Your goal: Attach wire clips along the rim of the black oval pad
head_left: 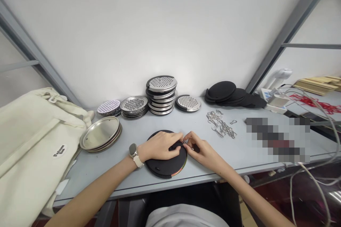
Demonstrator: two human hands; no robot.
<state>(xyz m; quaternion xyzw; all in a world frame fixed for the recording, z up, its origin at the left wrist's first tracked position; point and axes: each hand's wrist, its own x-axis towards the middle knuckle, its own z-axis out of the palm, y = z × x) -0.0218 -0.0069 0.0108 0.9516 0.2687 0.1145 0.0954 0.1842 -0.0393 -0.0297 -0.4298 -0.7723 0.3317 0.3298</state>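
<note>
A round black disc (166, 166) lies flat near the table's front edge, with a thin coloured strip along its lower right rim. My left hand (159, 145), with a watch at the wrist, rests across its top. The thumb and fingers of that hand hold the disc close to its right edge. At the same edge my right hand (201, 149) is closed, thumb and index finger pinching a small metal clip (184, 142). Fingers hide most of the clip, so I cannot tell whether it is fastened to the disc. Loose metal clips (221, 125) lie in a pile to the right.
Behind stand a tall stack of perforated metal discs (162, 92), shorter grater stacks (134, 104) and a single perforated disc (189, 103). Plain metal lids (100, 133) and a cream bag (34, 142) are left. Black covers (222, 90) and white cables (319, 184) are right.
</note>
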